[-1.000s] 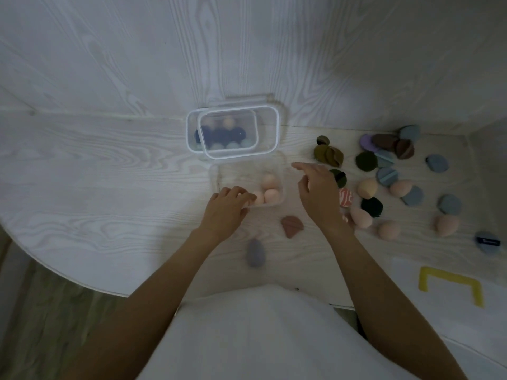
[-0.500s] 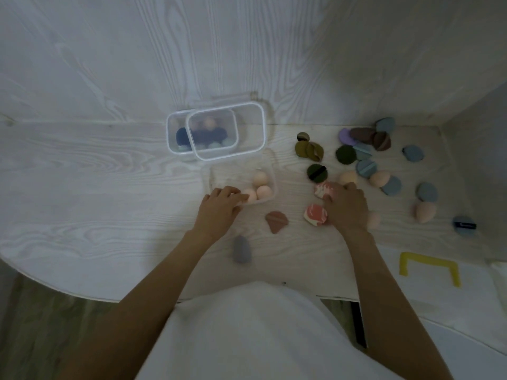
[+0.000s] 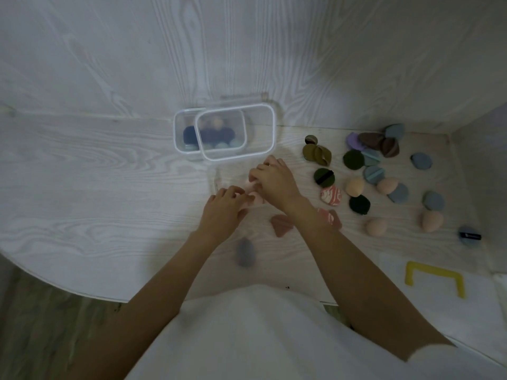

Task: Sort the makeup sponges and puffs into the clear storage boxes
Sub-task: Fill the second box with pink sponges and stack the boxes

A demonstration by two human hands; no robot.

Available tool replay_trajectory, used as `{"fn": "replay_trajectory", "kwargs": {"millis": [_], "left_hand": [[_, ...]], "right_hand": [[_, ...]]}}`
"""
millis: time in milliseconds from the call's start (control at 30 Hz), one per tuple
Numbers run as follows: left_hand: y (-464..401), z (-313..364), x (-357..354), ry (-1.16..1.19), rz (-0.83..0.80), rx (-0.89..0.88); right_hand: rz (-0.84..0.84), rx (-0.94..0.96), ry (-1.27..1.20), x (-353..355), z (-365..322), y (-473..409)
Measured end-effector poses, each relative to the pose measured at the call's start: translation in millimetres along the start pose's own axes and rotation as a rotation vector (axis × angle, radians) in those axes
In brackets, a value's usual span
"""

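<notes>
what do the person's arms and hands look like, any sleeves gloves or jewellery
Both forearms are bare up to the frame's lower edge: no long sleeves. The left hand and right hand wear no gloves, and no rings, watch or bracelets show, though the picture is dim. A white garment covers the torso.

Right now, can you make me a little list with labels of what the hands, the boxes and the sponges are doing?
Left hand: on the near clear box's rim, fingers curled
Right hand: over that box; grip unclear
Far clear box: holds dark puffs, lid leaning on it
Loose peach sponges: right side of table
Grey sponge: near table's front edge
</notes>
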State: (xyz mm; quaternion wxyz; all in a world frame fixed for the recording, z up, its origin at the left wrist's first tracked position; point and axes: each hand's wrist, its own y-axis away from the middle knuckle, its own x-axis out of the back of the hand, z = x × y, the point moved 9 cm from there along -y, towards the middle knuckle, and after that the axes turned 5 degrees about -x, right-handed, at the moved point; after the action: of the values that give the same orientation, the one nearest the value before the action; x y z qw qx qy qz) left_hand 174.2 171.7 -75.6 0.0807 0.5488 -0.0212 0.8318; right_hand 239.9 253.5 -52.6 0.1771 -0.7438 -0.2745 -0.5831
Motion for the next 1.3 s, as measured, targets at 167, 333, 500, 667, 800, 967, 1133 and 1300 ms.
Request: {"fn": "replay_trajectory", "kwargs": {"millis": [167, 333, 500, 667, 800, 967, 1133, 1300], "left_hand": [[-4, -1, -5, 0.012, -0.058, 0.017], [-8, 2, -10, -0.003, -0.131, -0.031], [-8, 3, -14, -0.053, -0.158, -0.052], [-9, 4, -16, -0.076, -0.181, -0.066], [-9, 5, -14, -0.084, -0.181, -0.057], [-4, 4, -12, -0.046, -0.075, -0.086], [-4, 4, -11, -0.032, -0.046, -0.093], [-4, 5, -10, -0.022, -0.061, -0.084]], "right_hand": [[0.054, 0.041, -0.006, 3, 3, 7], [0.159, -0.100, -0.131, 24, 37, 38], [0.032, -0.557, -0.007, 22, 130, 108], [0.032, -0.740, -0.035, 17, 179, 139], [0.105, -0.868, -0.105, 25, 204, 129], [0.069, -0.988, -0.014, 27, 230, 125], [0.259, -0.812, 0.034, 47, 227, 118], [-0.007, -0.640, -0.186, 10, 209, 94]]}}
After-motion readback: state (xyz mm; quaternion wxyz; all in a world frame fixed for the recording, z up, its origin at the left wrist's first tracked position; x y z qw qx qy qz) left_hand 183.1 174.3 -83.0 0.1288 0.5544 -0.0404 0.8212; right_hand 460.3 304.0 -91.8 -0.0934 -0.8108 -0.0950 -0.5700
